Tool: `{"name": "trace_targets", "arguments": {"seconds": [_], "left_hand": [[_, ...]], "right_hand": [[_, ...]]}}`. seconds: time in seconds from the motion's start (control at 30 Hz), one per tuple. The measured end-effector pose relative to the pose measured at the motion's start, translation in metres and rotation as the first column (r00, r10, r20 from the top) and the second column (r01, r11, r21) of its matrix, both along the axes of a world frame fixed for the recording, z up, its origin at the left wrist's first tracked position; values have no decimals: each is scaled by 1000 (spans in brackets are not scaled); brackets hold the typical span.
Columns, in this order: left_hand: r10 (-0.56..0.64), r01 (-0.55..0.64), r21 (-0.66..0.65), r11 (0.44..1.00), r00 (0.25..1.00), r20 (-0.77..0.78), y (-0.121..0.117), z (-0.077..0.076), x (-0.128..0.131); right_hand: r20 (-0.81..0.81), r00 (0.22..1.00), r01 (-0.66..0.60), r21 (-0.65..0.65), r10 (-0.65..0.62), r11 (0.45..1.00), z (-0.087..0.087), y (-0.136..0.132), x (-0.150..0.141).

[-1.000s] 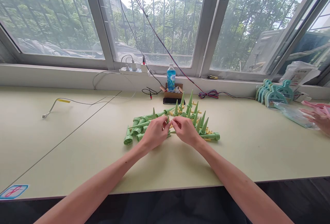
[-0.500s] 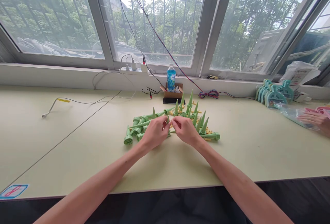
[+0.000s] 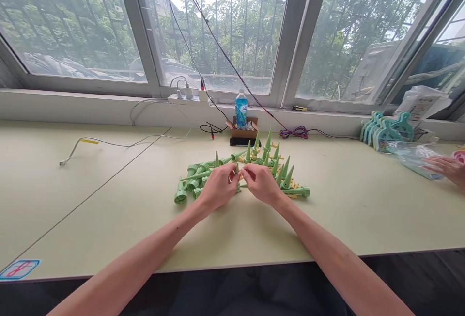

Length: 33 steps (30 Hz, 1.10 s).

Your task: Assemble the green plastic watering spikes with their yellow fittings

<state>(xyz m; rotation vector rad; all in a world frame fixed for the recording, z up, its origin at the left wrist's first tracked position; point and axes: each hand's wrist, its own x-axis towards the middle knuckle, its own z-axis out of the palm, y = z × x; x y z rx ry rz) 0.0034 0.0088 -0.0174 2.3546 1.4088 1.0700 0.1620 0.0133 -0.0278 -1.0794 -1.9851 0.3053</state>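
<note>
My left hand (image 3: 221, 181) is closed around a green plastic watering spike (image 3: 237, 168), whose tip shows above the fingers. Right beside it, my right hand (image 3: 260, 182) is in a pinch at the same spot; what sits between its fingertips is too small and covered to make out. Several green spikes stand upright behind my right hand, among them a tall spike (image 3: 268, 141), with small yellow valve pieces (image 3: 295, 185) around them. To the left lie more spikes on their sides, one with its ribbed cap (image 3: 180, 197) facing me.
A blue-labelled bottle (image 3: 241, 110) stands in a small cardboard box (image 3: 244, 134) behind the pile. White cable (image 3: 109, 143) crosses the left of the table. At the right, a co-worker's hand (image 3: 445, 168) touches a clear plastic bag (image 3: 417, 158) near teal plastic pieces (image 3: 388, 132).
My two hands and the pile look the same. At the right, the co-worker's hand has shifted slightly, the plastic bag has spread, and less of the pink item shows.
</note>
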Motion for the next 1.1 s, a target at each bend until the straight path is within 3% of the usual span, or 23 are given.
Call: {"name": "trace_targets", "arguments": {"seconds": [1.1], "left_hand": [[6,-5,21,1000,1000,-13,3,0,-2]], "right_hand": [[-4,997,73,-17,-73,997,-1,4,2]]}}
